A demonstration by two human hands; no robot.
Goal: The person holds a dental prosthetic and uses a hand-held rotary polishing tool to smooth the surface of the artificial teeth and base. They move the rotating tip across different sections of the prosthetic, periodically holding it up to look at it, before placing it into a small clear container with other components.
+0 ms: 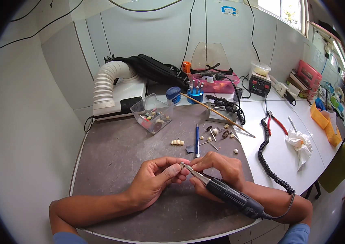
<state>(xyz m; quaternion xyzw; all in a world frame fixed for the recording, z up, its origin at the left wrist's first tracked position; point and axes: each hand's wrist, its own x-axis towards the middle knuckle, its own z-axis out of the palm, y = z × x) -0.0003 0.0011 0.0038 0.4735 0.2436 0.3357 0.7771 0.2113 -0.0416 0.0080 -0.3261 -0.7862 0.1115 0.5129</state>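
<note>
My left hand (156,179) pinches a small beige-grey piece (182,166) between thumb and fingertips; it is too small and covered to make out fully. In my right hand (225,171) is a black rotary handpiece (233,197) with a metal nose, pointing up and left. Its tip meets the small piece or is right against it; the contact is partly hidden by fingers. Both hands come together over the brown mat's front half. Just beyond them lie a blue pen-like tool (197,140) and a joined row of cream artificial teeth (177,142).
Several mounted wheels, burs and loose teeth lie around a grinding disc (225,134). A clear plastic box (152,114), dust extractor (119,95), blue bur stand (195,95), long brush (217,115), control box (259,82), coiled cord (264,158), red-handled pliers (276,122) and crumpled tissue (300,144) surround the mat.
</note>
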